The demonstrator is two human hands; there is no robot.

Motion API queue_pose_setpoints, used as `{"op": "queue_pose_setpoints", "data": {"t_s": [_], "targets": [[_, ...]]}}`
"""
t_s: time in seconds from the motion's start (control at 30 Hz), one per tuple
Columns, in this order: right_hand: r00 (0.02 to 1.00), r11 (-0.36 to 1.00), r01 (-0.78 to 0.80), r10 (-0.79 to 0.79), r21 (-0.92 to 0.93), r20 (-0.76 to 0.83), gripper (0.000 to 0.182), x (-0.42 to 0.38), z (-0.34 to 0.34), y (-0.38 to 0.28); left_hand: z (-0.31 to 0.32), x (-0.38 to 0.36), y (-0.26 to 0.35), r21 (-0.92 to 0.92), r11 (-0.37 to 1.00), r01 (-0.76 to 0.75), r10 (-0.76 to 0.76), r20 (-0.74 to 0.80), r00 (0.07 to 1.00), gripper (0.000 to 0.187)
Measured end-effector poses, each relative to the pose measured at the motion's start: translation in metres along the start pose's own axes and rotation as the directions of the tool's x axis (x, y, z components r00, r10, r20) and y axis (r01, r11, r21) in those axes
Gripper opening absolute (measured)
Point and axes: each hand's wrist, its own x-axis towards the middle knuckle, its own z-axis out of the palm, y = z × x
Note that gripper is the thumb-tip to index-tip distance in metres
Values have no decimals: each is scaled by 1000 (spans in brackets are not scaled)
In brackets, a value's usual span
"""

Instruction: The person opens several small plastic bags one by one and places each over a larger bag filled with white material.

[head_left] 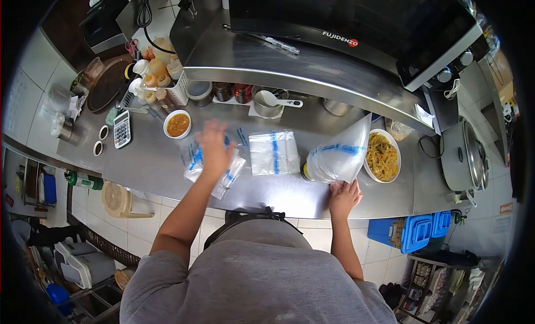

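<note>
My left hand (215,148), slightly blurred, is over a loose pile of clear plastic bags with blue print (229,173) on the steel counter, its fingers spread. My right hand (345,198) pinches the lower edge of a puffed-out plastic bag (339,154) near the counter's front edge. Between the hands lies a flat stack of folded bags (274,152). Right of the puffed bag sits a white bowl of noodles (382,157). A white bowl of orange-brown sauce (178,124) stands beyond my left hand.
A calculator (122,129) and small dark sauce cups (98,148) are on the left. Bottles in a white basket (179,90) stand behind. A metal pot with a white spoon (270,103) sits under the steel shelf (290,81). A large cooker (462,157) is at the right.
</note>
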Motion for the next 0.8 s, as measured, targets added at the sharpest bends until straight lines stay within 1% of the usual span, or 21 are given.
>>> {"op": "queue_pose_setpoints", "data": {"t_s": [0.03, 0.07, 0.1, 0.17, 0.2, 0.23, 0.27, 0.3, 0.37, 0.4, 0.47, 0.5, 0.53, 0.57, 0.6, 0.63, 0.67, 0.7, 0.73, 0.77, 0.8], "targets": [[996, 993, 45, -53, -106, -73, 47, -7, 2, 8, 19, -2, 8, -88, 989, -117, 130, 159, 979, 58], [985, 988, 88, -105, -127, -133, 36, -13, 7, 12, 43, -4, 14, -191, 957, -217, 267, 299, 916, 63], [985, 987, 86, -104, -133, -137, 36, -12, 7, 16, 66, -4, 25, -182, 954, -239, 290, 353, 889, 68], [985, 986, 140, -129, 87, -113, 27, -6, 3, 23, 93, -3, 51, -184, 947, -262, 316, 403, 859, 73], [985, 988, 134, -124, 81, -116, 27, 2, 2, 23, 100, 0, 62, -111, 972, -205, 233, 475, 849, 76], [998, 994, 43, -37, 104, -52, 27, 15, 1, 19, 110, -1, 66, -33, 987, -156, 149, 540, 828, 79], [999, 992, -51, 50, 119, 15, 29, 28, -1, 17, 116, -10, 68, -33, 974, -223, 209, 499, 841, 87], [988, 981, -143, 133, 128, 80, 32, 38, -4, 17, 116, -24, 71, -44, 972, -229, 220, 501, 837, 87], [996, 932, 22, 10, 361, -87, 47, 47, -18, -2, 109, -50, 71, -135, 916, -379, 396, 471, 788, 87], [991, 836, 127, -127, 534, -37, 54, 46, -24, -11, 104, -58, 71, -136, 912, -387, 403, 471, 784, 87], [967, 693, 185, -255, 697, -2, 60, 34, -26, -29, 92, -78, 67, -199, 883, -426, 468, 453, 758, 87], [968, 590, -30, -185, 807, 171, 65, 28, -25, -38, 85, -82, 66, -200, 882, -427, 469, 467, 750, 87], [928, 456, -246, -145, 855, 344, 70, 24, -22, -47, 79, -83, 66, -258, 882, -393, 470, 466, 750, 83], [926, 454, -251, -144, 855, 349, 70, 23, -21, -54, 75, -81, 66, -314, 880, -357, 470, 461, 753, 79], [962, 513, -211, -39, 832, 269, 72, 23, -19, -61, 74, -79, 64, -312, 882, -354, 466, 466, 752, 79], [983, 571, -177, 57, 802, 176, 75, 21, -20, -72, 73, -75, 62, -340, 878, -338, 469, 462, 753, 70], [985, 665, -159, 158, 730, 71, 69, 16, -23, -84, 72, -72, 60, -365, 873, -323, 470, 458, 755, 62], [985, 661, -161, 154, 733, 77, 69, 10, -18, -94, 68, -66, 59, -359, 877, -320, 464, 462, 756, 62], [959, 411, -200, 269, 889, 91, 63, 2, -10, -100, 65, -61, 59, -367, 891, -268, 432, 502, 749, 55], [918, 127, -197, 372, 972, 138, 56, -7, -1, -103, 61, -58, 60, -372, 903, -216, 400, 541, 740, 48], [847, 283, -423, 460, 861, 265, 44, -26, 33, -90, 62, -57, 60, -376, 905, -200, 385, 521, 762, 40]]}}
